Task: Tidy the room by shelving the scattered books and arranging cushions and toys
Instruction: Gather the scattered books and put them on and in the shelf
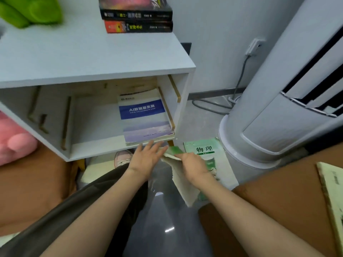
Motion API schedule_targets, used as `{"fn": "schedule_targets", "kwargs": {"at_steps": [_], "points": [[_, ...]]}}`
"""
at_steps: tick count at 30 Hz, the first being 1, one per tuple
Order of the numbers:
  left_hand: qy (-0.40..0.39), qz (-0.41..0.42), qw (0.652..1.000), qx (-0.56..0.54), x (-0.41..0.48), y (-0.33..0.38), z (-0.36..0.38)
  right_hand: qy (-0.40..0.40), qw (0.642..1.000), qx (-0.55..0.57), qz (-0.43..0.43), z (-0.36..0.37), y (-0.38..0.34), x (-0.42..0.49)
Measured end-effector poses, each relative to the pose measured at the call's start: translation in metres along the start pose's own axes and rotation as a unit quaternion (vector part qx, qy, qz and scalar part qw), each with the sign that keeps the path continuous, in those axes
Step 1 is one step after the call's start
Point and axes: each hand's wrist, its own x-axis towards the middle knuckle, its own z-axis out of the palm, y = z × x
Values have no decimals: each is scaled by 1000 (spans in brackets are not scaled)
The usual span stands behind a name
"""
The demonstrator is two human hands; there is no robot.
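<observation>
book (181,180) in right hand (193,165), before cabinet (89,58)

Before you, a booklet (144,117) lies in the open compartment of the cabinet (96,58), against its right wall. Two stacked books (137,17) sit on top; a textbook (204,151) lies on the floor (196,117) to its right.

Green book (182,186) tilted nr shelf (96,127)
</observation>
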Motion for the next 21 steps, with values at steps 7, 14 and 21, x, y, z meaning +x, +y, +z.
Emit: {"fn": "schedule_targets", "kwargs": {"at_steps": [7, 14, 21], "points": [[101, 43, 994, -3, -40, -14, -22, 34, 993, -24, -113, -41, -27, -55], [121, -8, 992, -21, -73, -12, -42, 108, 986, -27, -121, -46, -28, -80], [207, -29, 976, -58, -104, -15, -67, 155, 968, 130, -149, -56, -27, -109]]}}
